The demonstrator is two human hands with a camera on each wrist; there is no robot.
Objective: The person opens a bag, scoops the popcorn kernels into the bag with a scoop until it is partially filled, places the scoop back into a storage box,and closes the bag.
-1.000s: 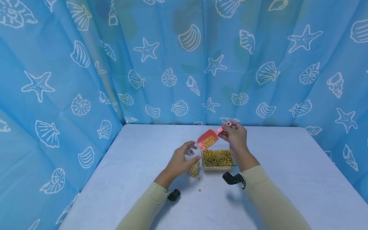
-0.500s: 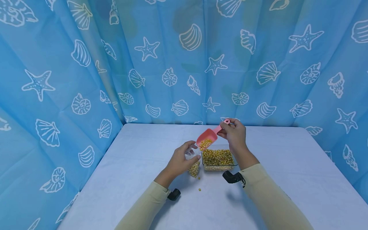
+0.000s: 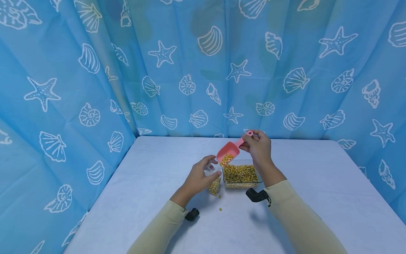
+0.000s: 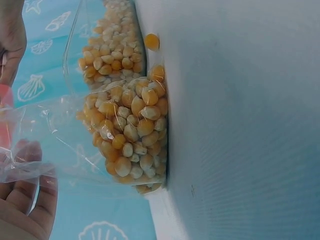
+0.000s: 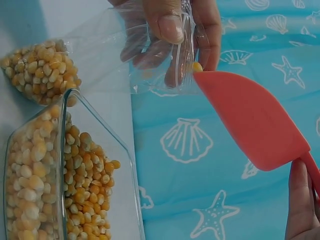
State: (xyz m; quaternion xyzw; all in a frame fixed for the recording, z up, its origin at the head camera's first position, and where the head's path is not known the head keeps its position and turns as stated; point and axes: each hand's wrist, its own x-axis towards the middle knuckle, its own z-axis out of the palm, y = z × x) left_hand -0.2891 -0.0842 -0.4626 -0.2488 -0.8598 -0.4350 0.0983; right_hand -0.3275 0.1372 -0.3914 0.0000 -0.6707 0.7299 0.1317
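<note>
My left hand [image 3: 199, 177] holds the mouth of a clear plastic bag [image 5: 102, 62] between thumb and fingers. Corn kernels [image 4: 131, 131] fill the bag's bottom, which rests on the table. In my right hand [image 3: 260, 150] is the handle of a pink scoop [image 3: 229, 151], gripped near its ringed end. The scoop tilts down to the left, with kernels gathered toward its lip. In the right wrist view the lip sits right at the bag's opening, and a kernel shows there. Below the scoop stands a glass container [image 3: 242, 186] holding more corn kernels.
Two loose kernels lie on the white-covered table [image 3: 142, 197] in front of the bag; the nearer kernel [image 3: 220, 209] is farther from the container. A blue shell-patterned curtain [image 3: 187, 70] hangs behind the table and along its left side.
The scoop's handle end has risen slightly and its lip tips lower toward the bag. Kernels have slid toward the lip, and fewer show in the scoop. The left hand stays in place.
</note>
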